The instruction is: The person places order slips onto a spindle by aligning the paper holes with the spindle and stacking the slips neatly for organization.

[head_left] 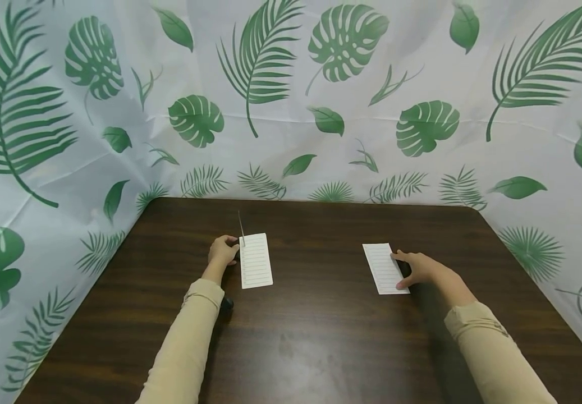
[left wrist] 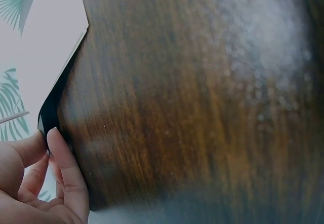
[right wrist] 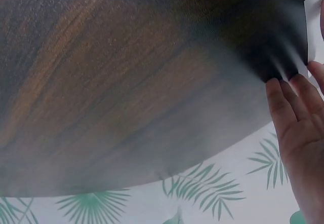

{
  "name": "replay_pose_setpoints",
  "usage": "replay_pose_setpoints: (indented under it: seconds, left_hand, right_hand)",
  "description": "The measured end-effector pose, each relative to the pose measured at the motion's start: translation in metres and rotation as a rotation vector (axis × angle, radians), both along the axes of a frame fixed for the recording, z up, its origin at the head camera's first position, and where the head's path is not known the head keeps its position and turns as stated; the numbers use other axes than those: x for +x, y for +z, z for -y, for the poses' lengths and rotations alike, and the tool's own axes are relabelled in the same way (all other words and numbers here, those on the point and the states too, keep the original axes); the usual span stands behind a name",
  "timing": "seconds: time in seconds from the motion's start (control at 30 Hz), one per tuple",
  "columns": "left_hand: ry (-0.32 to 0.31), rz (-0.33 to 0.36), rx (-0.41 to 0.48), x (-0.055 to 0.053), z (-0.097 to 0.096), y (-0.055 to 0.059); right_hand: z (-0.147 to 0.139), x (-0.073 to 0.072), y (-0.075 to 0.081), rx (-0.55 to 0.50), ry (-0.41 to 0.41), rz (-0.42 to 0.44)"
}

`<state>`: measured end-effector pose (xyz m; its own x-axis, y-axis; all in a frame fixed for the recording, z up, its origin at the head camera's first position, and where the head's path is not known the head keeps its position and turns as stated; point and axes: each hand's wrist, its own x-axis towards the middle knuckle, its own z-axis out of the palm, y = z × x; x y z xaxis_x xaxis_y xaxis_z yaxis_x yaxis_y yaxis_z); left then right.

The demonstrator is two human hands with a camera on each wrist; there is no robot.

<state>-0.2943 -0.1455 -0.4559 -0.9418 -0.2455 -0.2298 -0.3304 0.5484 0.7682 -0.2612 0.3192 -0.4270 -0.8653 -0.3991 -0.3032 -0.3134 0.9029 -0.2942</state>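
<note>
A white card with printed lines [head_left: 256,261] lies left of the middle of a dark wooden table. My left hand [head_left: 223,251] is at its left edge; in the left wrist view the thumb and forefinger [left wrist: 65,165] pinch the edge, beside a dark strip. A thin pale strand [head_left: 241,224] sticks up from the card's upper left corner. On the right lies a second lined card [head_left: 384,269]. My right hand [head_left: 417,268] spans its right edge, thumb at the lower corner and fingers higher up. In the right wrist view several extended fingertips [right wrist: 273,84] rest on the dark surface.
The brown wood-grain table [head_left: 316,336] reaches back to a white cloth with green leaf prints [head_left: 331,120], which also hangs at both sides. A small black object [head_left: 227,304] shows beside the left wrist. Both forearms wear beige sleeves.
</note>
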Motion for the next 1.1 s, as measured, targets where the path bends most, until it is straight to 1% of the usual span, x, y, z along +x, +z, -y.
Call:
replay_pose_setpoints:
  seconds: [0.23,0.33,0.47,0.63,0.73,0.8,0.87,1.0,1.1]
  left_hand:
    - [-0.002,-0.013,-0.002,0.002,0.001,0.001]
    - [-0.002,-0.012,-0.004,0.003,0.001,0.003]
    - [0.007,-0.01,0.002,0.004,0.001,0.004]
    - [-0.002,-0.008,0.002,0.003,0.001,0.004]
    - [0.001,-0.01,0.002,0.002,-0.001,0.005]
    - [0.003,-0.016,0.002,0.001,-0.002,0.006]
    - [0.004,-0.019,0.002,0.001,-0.002,0.006]
    - [0.003,-0.02,-0.001,0.002,-0.001,0.005]
    - [0.001,-0.016,-0.007,0.003,-0.001,0.002]
  right_hand:
    - [0.003,0.001,-0.004,0.001,-0.018,-0.056]
    - [0.005,0.001,-0.005,-0.021,-0.03,-0.068]
    - [0.006,0.002,-0.007,-0.07,-0.015,-0.088]
    - [0.01,0.003,-0.007,-0.06,0.015,-0.176]
    - [0.011,0.004,-0.006,-0.043,0.008,-0.221]
    - [0.012,0.004,-0.006,-0.063,-0.027,-0.208]
    - [0.013,0.004,-0.005,-0.105,-0.071,-0.175]
    - [0.013,0.006,-0.006,-0.211,-0.174,-0.063]
    - [0.013,0.006,-0.009,-0.283,-0.253,0.039]
